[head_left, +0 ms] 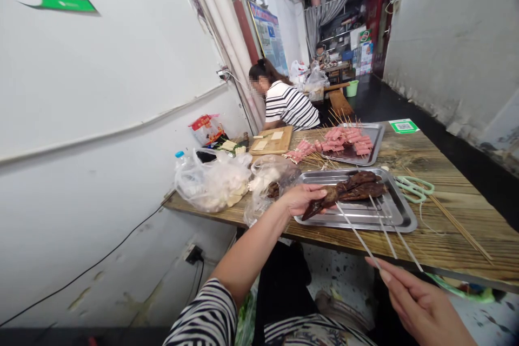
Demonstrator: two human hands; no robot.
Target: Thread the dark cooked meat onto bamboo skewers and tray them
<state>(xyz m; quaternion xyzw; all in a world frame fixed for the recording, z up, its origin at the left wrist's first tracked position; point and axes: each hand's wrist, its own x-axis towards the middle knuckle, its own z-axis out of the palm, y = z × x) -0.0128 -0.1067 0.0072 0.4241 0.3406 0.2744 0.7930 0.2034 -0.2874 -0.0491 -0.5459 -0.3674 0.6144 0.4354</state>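
My left hand (302, 200) is closed around a dark brown, glossy piece of meat (318, 205), held over the near left part of a metal tray (407, 219). My right hand (421, 297) pinches the near end of a thin pale skewer (357, 235) between thumb and fingers. The skewer's far end meets the meat by my left hand; how deep it goes is hidden. More dark brown meat pieces (363, 189) lie on the tray, with two other skewers (384, 230) sticking out over its near edge.
Right of the tray lie green-handled scissors (416, 188) and loose bamboo skewers (458, 224). Behind stands another tray (377, 143) of pink skewered rolls (344, 139). Plastic bags (213, 178) and a cutting board (279, 140) sit at left. A person in a striped shirt (290, 105) leans beyond the table.
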